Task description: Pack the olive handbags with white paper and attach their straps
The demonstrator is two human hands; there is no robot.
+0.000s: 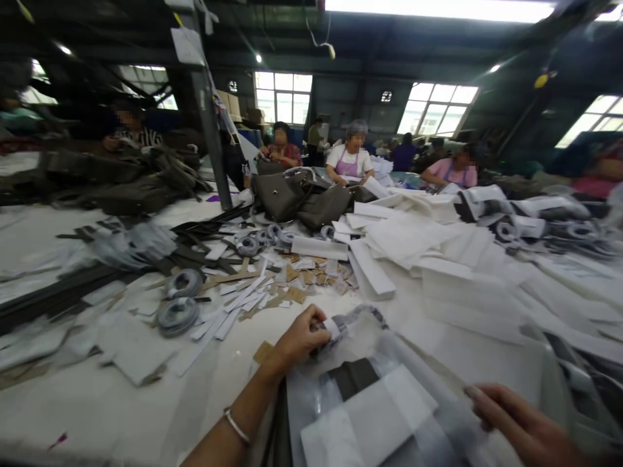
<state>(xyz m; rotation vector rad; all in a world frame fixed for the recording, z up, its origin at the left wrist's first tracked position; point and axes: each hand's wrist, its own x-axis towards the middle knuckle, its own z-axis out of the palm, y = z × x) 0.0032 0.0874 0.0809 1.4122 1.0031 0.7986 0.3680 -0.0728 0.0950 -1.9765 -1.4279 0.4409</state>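
Note:
In front of me lies a dark bag [354, 378] wrapped in clear film and white paper. A white paper sheet [370, 415] covers part of its front. Its handle [363, 316], wound in pale wrapping, arches up at the far end. My left hand [304, 334] is closed round the left part of that handle, with a bracelet on the wrist. To the right of the bag is my right hand [520, 415], blurred by motion. Its fingertips are close to the film's edge; whether they grip it I cannot tell.
White paper sheets [438, 240] are heaped at the right. Rolled coils [179, 316], dark straps [58, 292] and paper strips [238, 301] cover the left and middle. Dark bags [280, 194] lie beyond, near a metal post [211, 130]. Several co-workers [350, 159] sit across the table.

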